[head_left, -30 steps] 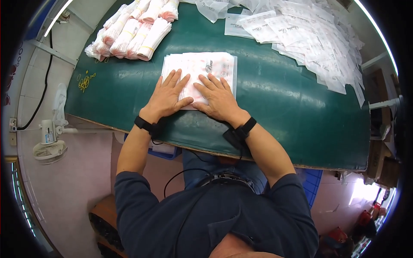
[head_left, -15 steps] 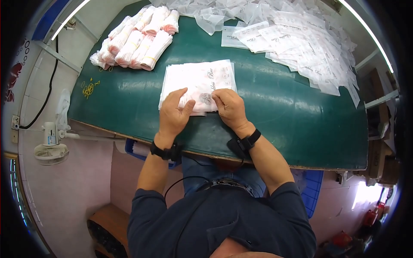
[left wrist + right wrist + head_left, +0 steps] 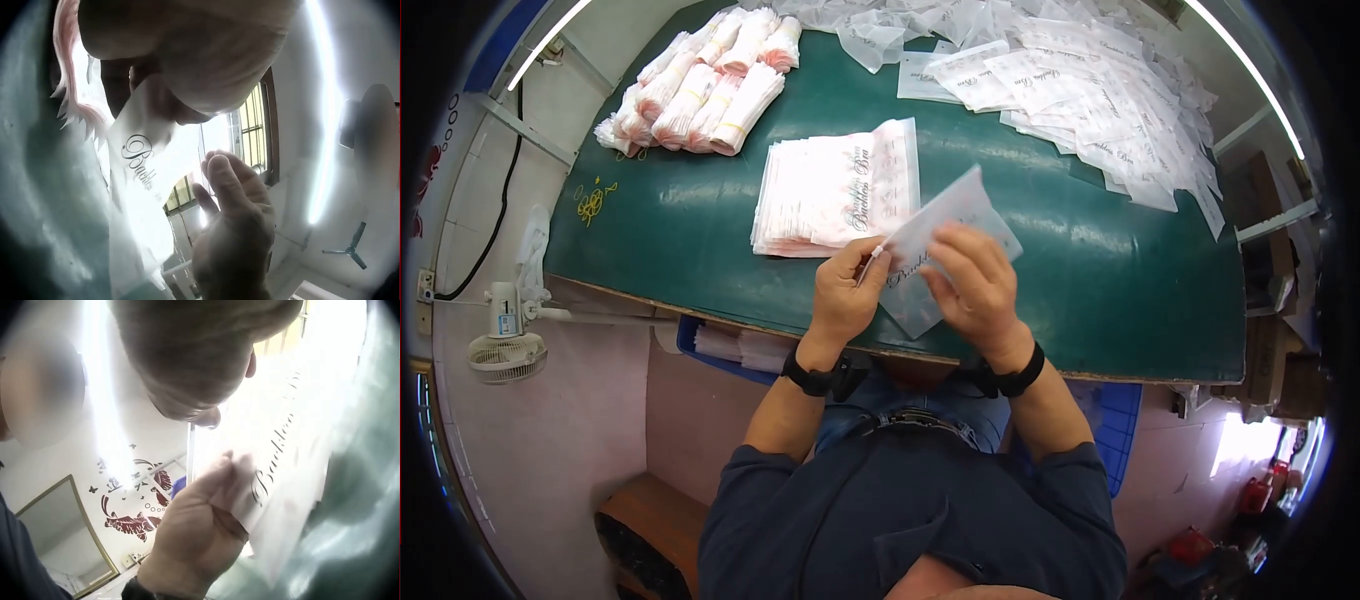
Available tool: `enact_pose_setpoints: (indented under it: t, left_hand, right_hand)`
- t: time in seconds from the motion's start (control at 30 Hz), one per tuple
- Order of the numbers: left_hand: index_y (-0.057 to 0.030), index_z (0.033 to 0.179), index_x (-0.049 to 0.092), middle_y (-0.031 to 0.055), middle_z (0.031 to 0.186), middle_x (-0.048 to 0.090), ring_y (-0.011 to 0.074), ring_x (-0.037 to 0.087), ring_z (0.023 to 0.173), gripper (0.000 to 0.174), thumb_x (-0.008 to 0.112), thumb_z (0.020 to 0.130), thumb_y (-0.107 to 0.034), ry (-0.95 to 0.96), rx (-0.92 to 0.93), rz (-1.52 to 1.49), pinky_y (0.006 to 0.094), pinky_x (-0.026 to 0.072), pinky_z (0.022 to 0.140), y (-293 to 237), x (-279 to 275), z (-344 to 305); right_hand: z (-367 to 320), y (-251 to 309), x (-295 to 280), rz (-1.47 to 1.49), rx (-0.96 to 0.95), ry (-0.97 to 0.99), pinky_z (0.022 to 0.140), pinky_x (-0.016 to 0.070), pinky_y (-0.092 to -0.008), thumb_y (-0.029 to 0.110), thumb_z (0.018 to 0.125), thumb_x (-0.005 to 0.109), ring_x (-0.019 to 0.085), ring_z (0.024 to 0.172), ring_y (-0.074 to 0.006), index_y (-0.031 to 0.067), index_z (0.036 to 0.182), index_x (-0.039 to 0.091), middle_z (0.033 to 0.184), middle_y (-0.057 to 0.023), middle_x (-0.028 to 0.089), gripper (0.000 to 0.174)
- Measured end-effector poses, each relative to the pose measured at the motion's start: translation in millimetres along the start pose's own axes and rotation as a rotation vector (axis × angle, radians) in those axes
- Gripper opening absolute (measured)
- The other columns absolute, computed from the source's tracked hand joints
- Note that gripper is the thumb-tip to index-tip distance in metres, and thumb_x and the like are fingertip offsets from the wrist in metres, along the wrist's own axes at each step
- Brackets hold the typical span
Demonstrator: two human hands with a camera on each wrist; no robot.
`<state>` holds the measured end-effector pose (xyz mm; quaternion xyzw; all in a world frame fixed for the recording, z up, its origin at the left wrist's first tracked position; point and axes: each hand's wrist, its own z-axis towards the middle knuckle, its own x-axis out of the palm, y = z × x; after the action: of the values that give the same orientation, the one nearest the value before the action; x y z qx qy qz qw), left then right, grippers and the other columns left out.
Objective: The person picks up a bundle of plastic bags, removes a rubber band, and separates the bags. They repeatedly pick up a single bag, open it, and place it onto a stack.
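Over the table's near part, the left hand (image 3: 845,298) pinches the edge of a translucent printed bag (image 3: 965,200) between thumb and fingers. The right hand (image 3: 980,295) is over the bag's right part, its fingers loosely bent and blurred, with the thumb apart. In the right wrist view the left hand (image 3: 194,534) grips the corner of the printed bag (image 3: 284,481). The left wrist view shows the right hand (image 3: 234,231) beside the bag (image 3: 140,194), fingers loosely bent. A fanned stack of printed bags (image 3: 805,195) lies behind the left hand.
Banded rolls of bags (image 3: 700,100) lie at the green table's (image 3: 700,215) back left, near yellow rubber bands (image 3: 590,203). Loose bags (image 3: 1090,100) spread across the back right. Under the front edge are blue baskets (image 3: 1115,430); a white fan (image 3: 507,355) is at left.
The hands have gone from lying flat on the stack to a spot at its lower right, with a single bag now held up off the table. The stack has become more fanned.
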<state>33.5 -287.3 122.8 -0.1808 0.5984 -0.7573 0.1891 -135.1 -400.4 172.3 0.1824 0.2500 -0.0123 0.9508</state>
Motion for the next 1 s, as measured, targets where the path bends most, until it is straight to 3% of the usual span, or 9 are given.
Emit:
enact_pose_setpoints:
  t: [0.13,0.17,0.27,0.37,0.67,1.0]
  left_hand:
    - [0.0013,0.119,0.075,0.0071,0.094,0.077,0.0123,0.072,0.083,0.021,0.076,0.101,-0.009,0.203,0.039,0.107,0.0272,0.0571,0.074,-22.9,5.9,-7.2]
    - [0.0013,0.119,0.075,0.0071,0.094,0.077,0.0123,0.072,0.083,0.021,0.076,0.101,-0.009,0.214,0.033,0.102,0.0272,0.0571,0.074,-27.3,8.3,-7.1]
    - [-0.0001,0.111,0.077,0.0078,0.089,0.075,0.0141,0.072,0.079,0.017,0.08,0.095,-0.007,0.091,0.327,0.347,0.0284,0.0569,0.071,-36.6,13.9,-8.0]
    - [0.0007,0.108,0.077,0.007,0.09,0.075,0.0134,0.07,0.081,0.016,0.082,0.094,-0.007,0.12,0.288,0.398,0.0277,0.0564,0.074,-43.0,10.9,-9.0]
    - [0.0,0.105,0.075,0.0045,0.087,0.071,0.0114,0.062,0.074,0.015,0.082,0.095,-0.008,0.188,0.16,0.336,0.0257,0.0519,0.07,-34.5,3.6,-16.4]
    - [-0.0007,0.107,0.075,0.0068,0.089,0.072,0.014,0.065,0.076,0.017,0.083,0.094,-0.009,0.161,0.163,0.352,0.028,0.0542,0.07,-27.1,11.1,-24.9]
  right_hand:
    - [27.6,12.0,-32.5,-0.321,-0.049,0.057,0.102,0.0566,-0.0474,0.01,0.084,0.085,0.072,0.098,-0.0296,0.0074,0.105,0.074,0.105,-0.0085,0.073,0.024]
    - [16.3,4.2,-30.8,-0.225,-0.029,0.137,0.103,0.0561,-0.0481,0.009,0.084,0.084,0.072,0.095,-0.0288,0.0075,0.104,0.073,0.1,-0.0077,0.072,0.022]
    - [-3.2,-8.0,-31.8,-0.025,0.01,0.301,0.105,0.0552,-0.0495,0.009,0.086,0.083,0.071,0.09,-0.0272,0.0078,0.101,0.072,0.092,-0.006,0.07,0.018]
    - [-8.9,-6.3,-32.8,0.009,0.015,0.287,0.104,0.0556,-0.05,0.006,0.087,0.081,0.069,0.083,-0.0258,0.008,0.097,0.07,0.084,-0.0048,0.067,0.015]
    - [-17.7,-16.9,-48.4,-0.005,0.042,0.313,0.105,0.0551,-0.0512,0.003,0.085,0.081,0.07,0.085,-0.0269,0.0081,0.099,0.071,0.086,-0.0057,0.068,0.018]
    - [-26.8,6.1,-26.6,-0.015,-0.035,0.244,0.11,0.0514,-0.0524,0.003,0.083,0.083,0.072,0.111,-0.0274,0.009,0.104,0.073,0.109,-0.0059,0.073,0.024]
